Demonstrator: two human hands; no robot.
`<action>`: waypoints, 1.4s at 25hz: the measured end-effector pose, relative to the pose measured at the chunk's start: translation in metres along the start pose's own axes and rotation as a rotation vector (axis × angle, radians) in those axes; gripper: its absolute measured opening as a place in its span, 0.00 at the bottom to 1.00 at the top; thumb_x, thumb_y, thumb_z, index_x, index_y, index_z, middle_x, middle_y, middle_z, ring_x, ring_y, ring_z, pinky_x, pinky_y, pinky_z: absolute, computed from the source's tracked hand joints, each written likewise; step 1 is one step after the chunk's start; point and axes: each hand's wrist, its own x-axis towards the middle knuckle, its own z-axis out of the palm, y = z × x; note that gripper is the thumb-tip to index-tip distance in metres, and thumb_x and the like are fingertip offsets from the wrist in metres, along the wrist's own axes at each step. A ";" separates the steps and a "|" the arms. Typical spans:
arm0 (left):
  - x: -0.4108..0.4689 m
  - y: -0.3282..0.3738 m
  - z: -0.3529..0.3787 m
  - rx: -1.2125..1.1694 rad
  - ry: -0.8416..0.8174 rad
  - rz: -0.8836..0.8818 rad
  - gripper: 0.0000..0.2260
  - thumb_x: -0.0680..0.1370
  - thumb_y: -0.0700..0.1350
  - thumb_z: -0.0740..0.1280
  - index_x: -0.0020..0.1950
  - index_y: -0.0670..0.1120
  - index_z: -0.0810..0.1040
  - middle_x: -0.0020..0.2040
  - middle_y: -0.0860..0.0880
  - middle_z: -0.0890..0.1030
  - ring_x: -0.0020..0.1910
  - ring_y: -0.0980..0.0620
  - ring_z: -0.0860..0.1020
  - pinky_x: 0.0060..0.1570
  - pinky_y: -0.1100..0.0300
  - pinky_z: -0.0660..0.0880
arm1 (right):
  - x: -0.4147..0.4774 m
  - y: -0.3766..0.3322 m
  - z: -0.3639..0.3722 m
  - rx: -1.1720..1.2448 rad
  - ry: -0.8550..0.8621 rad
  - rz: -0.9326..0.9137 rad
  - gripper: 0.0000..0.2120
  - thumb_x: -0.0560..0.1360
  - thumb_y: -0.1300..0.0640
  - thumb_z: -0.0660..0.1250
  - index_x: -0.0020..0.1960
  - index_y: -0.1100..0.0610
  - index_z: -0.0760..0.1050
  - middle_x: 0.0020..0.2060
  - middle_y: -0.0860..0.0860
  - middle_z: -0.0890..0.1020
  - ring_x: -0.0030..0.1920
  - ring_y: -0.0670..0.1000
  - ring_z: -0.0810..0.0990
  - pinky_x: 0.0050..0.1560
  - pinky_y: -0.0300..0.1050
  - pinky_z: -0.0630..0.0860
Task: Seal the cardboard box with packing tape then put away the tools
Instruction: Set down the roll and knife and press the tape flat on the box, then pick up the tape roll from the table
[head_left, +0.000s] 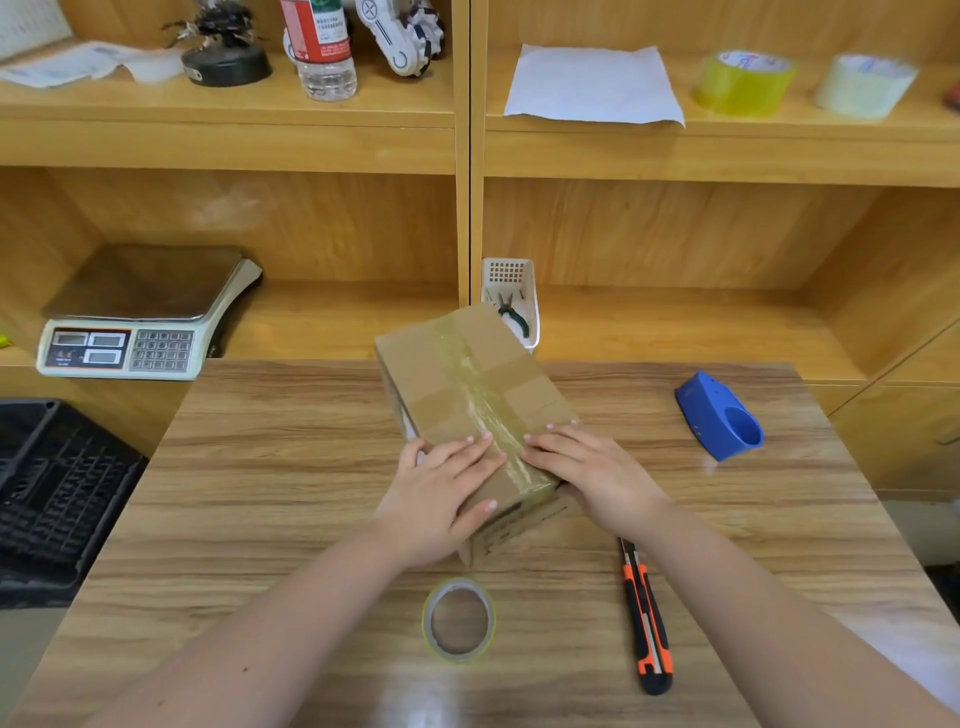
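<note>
Your box sits mid-table, tape roll just before it, knife to the roll's right, dispenser far right, scale behind on the left shelf.

On the lower shelf ahead of me, a digital scale sits at left; a white basket holding green-handled pliers stands by the divider. Above rest a water bottle, a white sheet, loose papers. A black crate sits beside my table.
</note>
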 end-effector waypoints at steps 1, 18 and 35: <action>-0.002 0.003 0.003 0.003 -0.007 0.043 0.27 0.79 0.63 0.47 0.75 0.55 0.62 0.78 0.52 0.61 0.75 0.51 0.63 0.65 0.46 0.55 | -0.002 0.007 -0.003 -0.028 0.005 0.022 0.33 0.67 0.68 0.70 0.67 0.47 0.69 0.67 0.48 0.74 0.68 0.55 0.71 0.65 0.53 0.69; 0.041 -0.060 -0.018 0.041 -0.150 -0.441 0.29 0.78 0.65 0.41 0.77 0.60 0.38 0.79 0.47 0.38 0.76 0.41 0.35 0.75 0.43 0.38 | 0.033 0.018 -0.025 0.373 -0.150 0.594 0.33 0.75 0.44 0.64 0.74 0.52 0.57 0.78 0.51 0.48 0.76 0.54 0.37 0.75 0.58 0.50; -0.093 0.014 0.112 -0.296 -0.111 -0.056 0.19 0.76 0.66 0.58 0.45 0.52 0.77 0.43 0.52 0.80 0.44 0.49 0.79 0.49 0.59 0.73 | -0.067 -0.069 0.079 0.609 -0.285 0.372 0.25 0.70 0.54 0.72 0.66 0.51 0.71 0.63 0.52 0.75 0.64 0.52 0.71 0.67 0.46 0.66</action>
